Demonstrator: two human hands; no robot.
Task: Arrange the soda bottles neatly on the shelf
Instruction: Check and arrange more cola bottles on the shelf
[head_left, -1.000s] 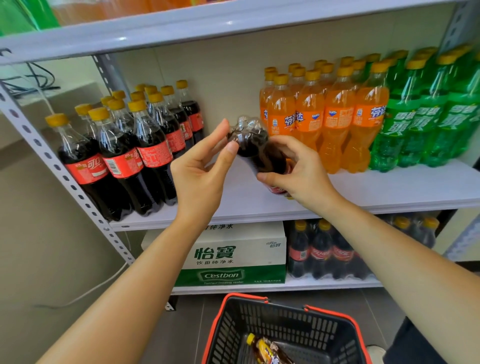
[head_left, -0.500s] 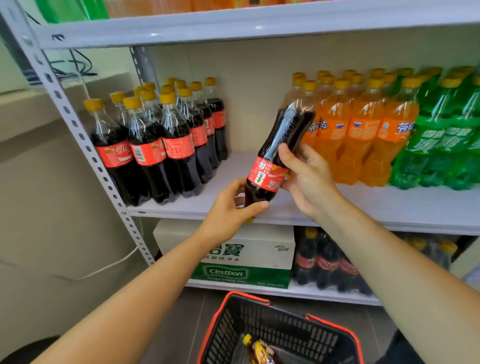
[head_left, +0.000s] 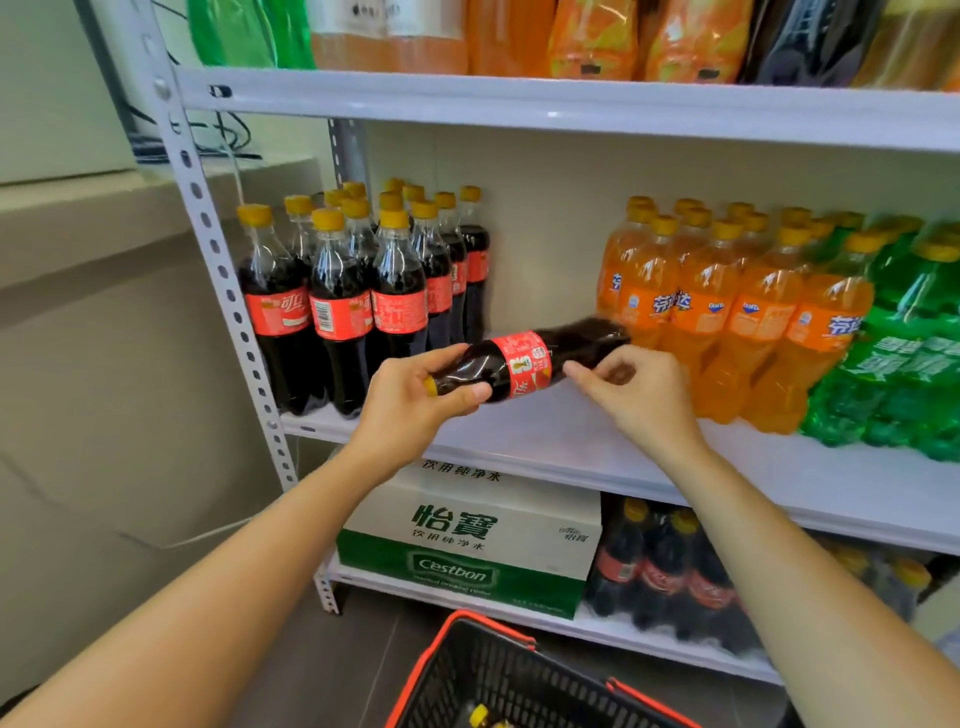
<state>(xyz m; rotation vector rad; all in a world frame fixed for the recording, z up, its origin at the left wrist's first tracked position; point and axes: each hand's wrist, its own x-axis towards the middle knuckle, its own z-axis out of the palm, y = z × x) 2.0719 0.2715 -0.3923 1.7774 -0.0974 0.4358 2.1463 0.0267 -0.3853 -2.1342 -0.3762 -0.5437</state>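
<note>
A cola bottle (head_left: 524, 361) with a red label lies nearly level in the air above the middle shelf (head_left: 571, 447), its yellow cap toward the left. My left hand (head_left: 410, 402) grips its neck end. My right hand (head_left: 631, 395) is at the bottle's lower body, with fingers curled against it. Several upright cola bottles (head_left: 363, 296) stand at the shelf's left. Orange soda bottles (head_left: 727, 312) and green soda bottles (head_left: 904, 353) fill the right side. A gap lies between the cola and orange groups.
A grey perforated upright (head_left: 228, 291) bounds the shelf on the left. The lower shelf holds a white and green water carton (head_left: 467, 540) and more cola bottles (head_left: 670, 577). A black basket with a red rim (head_left: 498, 675) sits on the floor below.
The bottle has swung from bottom-up tilted to almost level. My left hand has risen to grip the neck end, and my right hand has slid toward the bottle's base.
</note>
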